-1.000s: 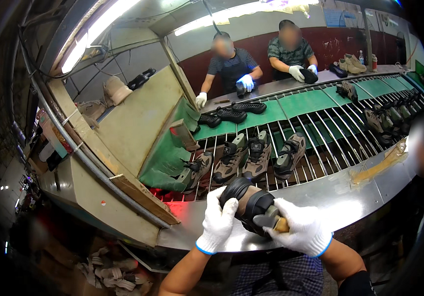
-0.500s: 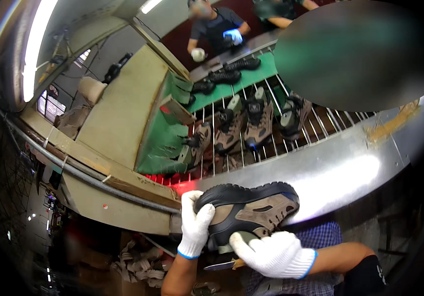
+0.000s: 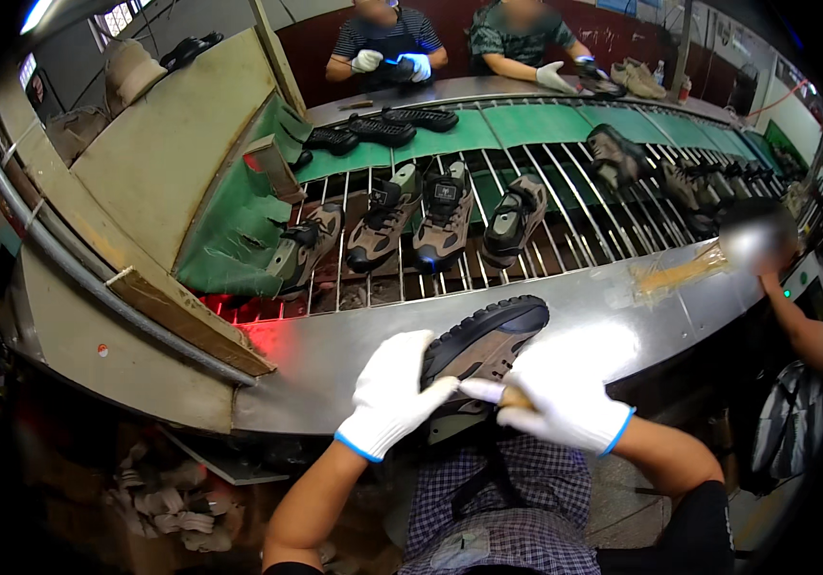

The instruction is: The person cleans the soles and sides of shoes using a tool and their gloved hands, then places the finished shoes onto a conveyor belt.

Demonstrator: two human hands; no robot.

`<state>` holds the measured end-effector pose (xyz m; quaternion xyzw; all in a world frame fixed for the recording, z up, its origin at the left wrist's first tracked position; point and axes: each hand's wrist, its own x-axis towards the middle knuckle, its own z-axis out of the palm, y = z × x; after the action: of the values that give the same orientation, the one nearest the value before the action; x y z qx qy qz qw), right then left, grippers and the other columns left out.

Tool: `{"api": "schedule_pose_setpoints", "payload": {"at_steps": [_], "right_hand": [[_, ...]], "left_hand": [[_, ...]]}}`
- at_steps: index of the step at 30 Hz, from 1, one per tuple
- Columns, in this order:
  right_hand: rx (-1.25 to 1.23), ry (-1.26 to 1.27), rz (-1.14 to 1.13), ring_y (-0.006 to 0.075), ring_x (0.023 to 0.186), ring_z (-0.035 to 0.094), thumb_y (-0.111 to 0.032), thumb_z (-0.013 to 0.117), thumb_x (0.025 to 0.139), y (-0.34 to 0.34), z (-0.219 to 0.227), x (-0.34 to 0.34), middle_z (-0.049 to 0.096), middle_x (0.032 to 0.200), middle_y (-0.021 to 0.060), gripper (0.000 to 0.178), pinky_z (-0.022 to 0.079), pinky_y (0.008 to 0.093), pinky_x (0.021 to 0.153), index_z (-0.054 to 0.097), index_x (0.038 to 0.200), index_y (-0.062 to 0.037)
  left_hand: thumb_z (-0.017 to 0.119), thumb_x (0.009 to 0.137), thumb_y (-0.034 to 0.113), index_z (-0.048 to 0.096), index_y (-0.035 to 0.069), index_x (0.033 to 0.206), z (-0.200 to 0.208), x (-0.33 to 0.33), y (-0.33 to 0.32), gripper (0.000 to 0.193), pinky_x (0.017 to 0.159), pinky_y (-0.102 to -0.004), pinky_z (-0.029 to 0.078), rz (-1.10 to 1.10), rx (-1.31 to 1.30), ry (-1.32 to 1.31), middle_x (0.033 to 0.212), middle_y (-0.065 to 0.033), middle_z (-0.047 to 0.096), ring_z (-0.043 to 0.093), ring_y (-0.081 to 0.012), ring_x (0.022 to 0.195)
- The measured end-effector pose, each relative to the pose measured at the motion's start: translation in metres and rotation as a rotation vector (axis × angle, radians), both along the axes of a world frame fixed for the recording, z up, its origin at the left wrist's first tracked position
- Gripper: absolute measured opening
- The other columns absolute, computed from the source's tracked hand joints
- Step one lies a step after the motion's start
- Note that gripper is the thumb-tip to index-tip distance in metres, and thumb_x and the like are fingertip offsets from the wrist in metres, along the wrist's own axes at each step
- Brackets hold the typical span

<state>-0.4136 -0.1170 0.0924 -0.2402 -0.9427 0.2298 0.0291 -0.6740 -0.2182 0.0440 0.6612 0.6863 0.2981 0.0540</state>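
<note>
I hold a brown shoe with a black sole (image 3: 485,343) over the metal ledge (image 3: 335,364), its sole turned up and away from me. My left hand (image 3: 390,393), in a white glove, grips the shoe's near side. My right hand (image 3: 560,393), also gloved, presses on the shoe's lower edge and seems to hold a small wooden-handled tool, mostly hidden.
Beyond the ledge runs a conveyor of metal bars (image 3: 526,211) carrying several brown shoes (image 3: 445,216). Black shoes (image 3: 387,129) lie on the green belt. Two people (image 3: 387,43) work at the far side. Another person's arm (image 3: 799,326) is at the right.
The view has swung back up toward the conveyor. The shoe has been turned from its side to sole-up, and both hands have shifted their grip on it.
</note>
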Motion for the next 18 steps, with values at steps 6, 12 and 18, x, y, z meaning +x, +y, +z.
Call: {"api": "schedule_pose_setpoints", "payload": {"at_steps": [6,12,18], "right_hand": [[0.353,-0.090,0.000,0.0310,0.064,0.071,-0.033,0.063,0.106,0.024,-0.003,-0.021,0.069,0.077,0.0163,0.033,0.057,0.0421,0.057,0.060,0.100,-0.0012],[0.258,-0.028,0.133,0.0312,0.058,0.070,-0.032,0.064,0.104,-0.002,0.008,-0.052,0.068,0.068,0.0151,0.033,0.057,0.0436,0.054,0.064,0.093,-0.0017],[0.280,-0.185,-0.006,0.0383,0.067,0.072,-0.042,0.061,0.106,0.042,0.015,-0.030,0.071,0.079,0.0171,0.035,0.058,0.0491,0.060,0.059,0.111,-0.0072]], "left_hand": [[0.084,0.082,0.055,0.041,0.001,0.159,0.022,0.021,0.053,0.104,0.101,-0.0471,0.057,-0.085,-0.389,0.122,0.140,-0.0221,0.065,0.069,-0.0380,0.122],[0.080,0.086,0.043,0.040,0.000,0.158,0.005,0.008,0.044,0.093,0.097,-0.0473,0.059,-0.144,-0.300,0.145,0.140,-0.0202,0.065,0.071,-0.0368,0.116],[0.085,0.078,0.064,0.045,0.001,0.156,0.020,0.003,0.041,0.108,0.101,-0.0459,0.056,-0.186,-0.311,0.086,0.136,-0.0224,0.068,0.070,-0.0382,0.120]]}}
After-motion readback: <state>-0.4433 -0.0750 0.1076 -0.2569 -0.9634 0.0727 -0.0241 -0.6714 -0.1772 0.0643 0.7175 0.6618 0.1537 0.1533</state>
